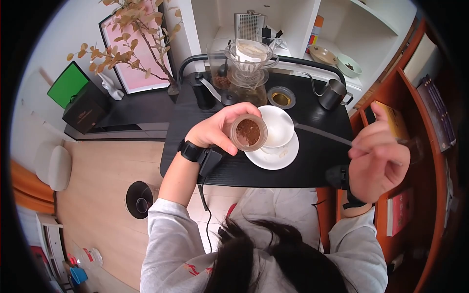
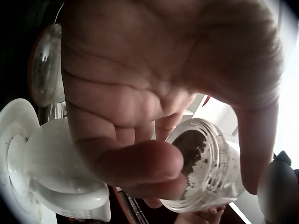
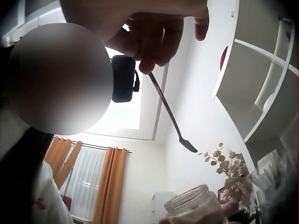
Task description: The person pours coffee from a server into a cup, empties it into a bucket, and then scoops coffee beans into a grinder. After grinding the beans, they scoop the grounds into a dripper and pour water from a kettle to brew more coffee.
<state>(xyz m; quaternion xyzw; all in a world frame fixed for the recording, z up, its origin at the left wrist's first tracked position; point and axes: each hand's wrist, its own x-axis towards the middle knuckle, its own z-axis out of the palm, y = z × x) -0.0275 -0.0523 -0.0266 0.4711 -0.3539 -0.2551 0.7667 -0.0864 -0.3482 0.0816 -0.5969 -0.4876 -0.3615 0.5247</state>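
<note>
My left hand (image 1: 214,128) grips a small glass jar (image 1: 248,133) with brown coffee grounds in its bottom; its open mouth faces up toward the head camera. In the left wrist view, the thumb and fingers curl round the jar (image 2: 212,172), and grounds cling to its inner wall. My right hand (image 1: 378,158), slightly blurred, is raised over the table's right side. Between its fingers it pinches a long thin metal spatula (image 3: 164,101) with a small flat tip, which points left toward the jar. A white cup (image 1: 282,122) stands on a white saucer (image 1: 288,160) beside the jar.
Behind the cup stand a glass dripper (image 1: 250,66) with a paper filter, a black hand grinder (image 1: 201,93), a round dish (image 1: 282,97) and a gooseneck kettle (image 1: 333,94). An orange-brown bookshelf (image 1: 413,105) borders the right. A dark bin (image 1: 139,198) stands on the floor.
</note>
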